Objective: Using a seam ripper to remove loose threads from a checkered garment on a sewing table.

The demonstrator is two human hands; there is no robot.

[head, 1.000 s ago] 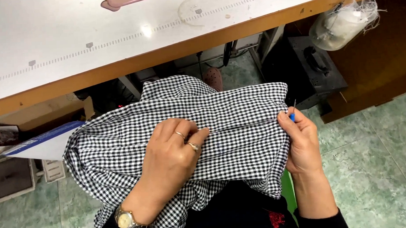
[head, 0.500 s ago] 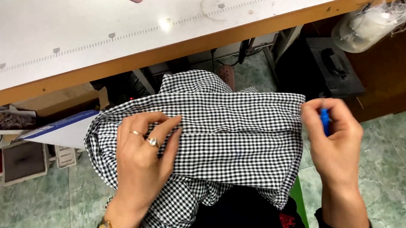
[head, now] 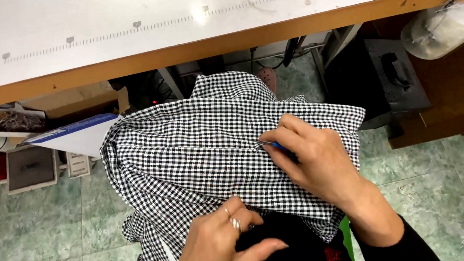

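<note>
A black-and-white checked garment (head: 191, 152) lies spread over my lap, below the table's edge. My right hand (head: 315, 161) rests on its right half and pinches a small blue-handled tool (head: 277, 144) whose metal tip points left into a seam of the cloth. My left hand (head: 220, 244), with rings on two fingers, grips the garment's near edge at the bottom of the view. Dark clothing shows under the cloth near my left fingers.
A white worktable (head: 136, 26) with a wooden front edge and a printed ruler line spans the top. Under it stand a cardboard box (head: 87, 99), a blue-and-white sheet (head: 72, 133) and a metal frame. A bag of white stuff (head: 439, 28) hangs at the right. Green tiled floor (head: 40, 230) below.
My right hand has come in from the garment's right edge to its middle with the blue tool. My left hand has slid from the cloth's top down to its near edge.
</note>
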